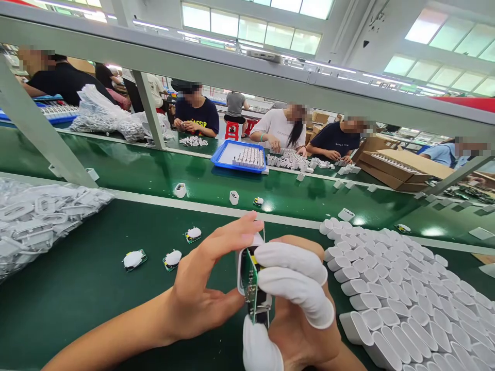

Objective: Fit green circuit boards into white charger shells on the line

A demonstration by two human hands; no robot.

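My left hand curves its fingers and thumb around a white plastic casing, mostly hidden between the two hands. White cloth finger covers sheathe the thumb and two fingers of my right hand. Between them it pinches a green circuit board, held on edge, with black and yellow parts and metal pins. The board lies against the casing's opening; how far inside it sits I cannot tell. Left of my hands lie loose circuit boards with white pads, one farthest left and another beside my wrist.
Rows of white casings cover the right side. At left, a clear bag bulges with white plastic frames. Beyond runs a green belt with scattered parts, then a blue tray. Several people work opposite, behind a metal frame.
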